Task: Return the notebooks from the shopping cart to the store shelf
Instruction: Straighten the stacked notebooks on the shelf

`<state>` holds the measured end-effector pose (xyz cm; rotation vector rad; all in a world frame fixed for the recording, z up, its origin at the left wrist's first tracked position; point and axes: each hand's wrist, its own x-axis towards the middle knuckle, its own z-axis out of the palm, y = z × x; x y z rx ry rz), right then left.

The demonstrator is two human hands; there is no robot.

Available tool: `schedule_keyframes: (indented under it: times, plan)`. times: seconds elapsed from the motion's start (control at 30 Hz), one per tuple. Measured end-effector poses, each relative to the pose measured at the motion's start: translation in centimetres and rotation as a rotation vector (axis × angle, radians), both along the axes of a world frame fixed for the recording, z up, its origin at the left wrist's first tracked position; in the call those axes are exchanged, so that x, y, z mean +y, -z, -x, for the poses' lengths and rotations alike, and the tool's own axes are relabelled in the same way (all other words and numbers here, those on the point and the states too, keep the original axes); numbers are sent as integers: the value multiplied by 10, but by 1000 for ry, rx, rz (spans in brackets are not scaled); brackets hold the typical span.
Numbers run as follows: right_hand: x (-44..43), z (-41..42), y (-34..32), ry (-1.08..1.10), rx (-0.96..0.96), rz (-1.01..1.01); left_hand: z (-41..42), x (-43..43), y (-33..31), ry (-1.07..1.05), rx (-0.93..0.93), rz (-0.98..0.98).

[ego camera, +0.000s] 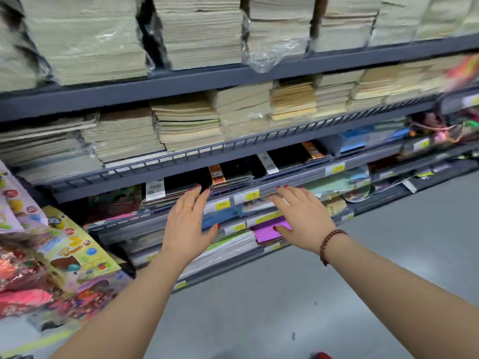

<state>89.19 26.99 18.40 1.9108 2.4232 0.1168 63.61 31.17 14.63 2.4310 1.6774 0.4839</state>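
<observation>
Notebooks with black covers are lying flat in low piles on the middle shelf, behind its clear price rail. The left hand is reaching to them with straight, spread fingers and is holding nothing; its fingertips are touching the front edge of a pile. The right hand is also flat and empty, with its fingertips touching the rail further to the right. A thin ring is sitting on the left hand and a bead bracelet on the right wrist.

Between the hands, two yellow price tags are reading "2.00" and "1.90". A white barcode label is standing beside the notebooks, but its print is too small to read. The other yellow tags are blurring out.

Pale paper stacks are filling the upper shelves. Colourful packs at the left are showing writing that cannot be made out. A red object is being cut off by the bottom edge.
</observation>
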Motion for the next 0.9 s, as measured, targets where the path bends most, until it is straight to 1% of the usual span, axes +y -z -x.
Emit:
schedule_keyframes:
  times: [0.17, 0.33, 0.47, 0.67, 0.9]
  plan:
    - [0, -78, -17, 20, 57, -10, -79, 6, -11, 40, 34, -15]
    - [3, -166, -21, 17, 105, 14, -166, 7, -12, 13, 5, -5]
    - [7, -223, -13, 11, 87, 75, -222, 3, 1, -25, -13, 76]
    - [34, -262, 5, 22, 107, 139, -258, 11, 26, -35, -23, 159]
    - [90, -280, 33, 91, 173, 208, -275, 71, 48, -53, -25, 207]
